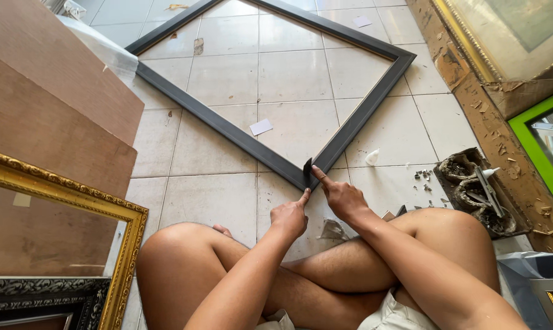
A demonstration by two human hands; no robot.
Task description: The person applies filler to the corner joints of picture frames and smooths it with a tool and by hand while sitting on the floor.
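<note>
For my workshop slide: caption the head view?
Both hands press the near corner of a dark picture frame on tiles.

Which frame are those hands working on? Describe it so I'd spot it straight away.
On the white tiled floor lies a big dark grey frame, empty, tiles showing through. Its near corner meets the left hand and right hand. Unlike the gold frame and green frame nearby, it is plain.
</note>
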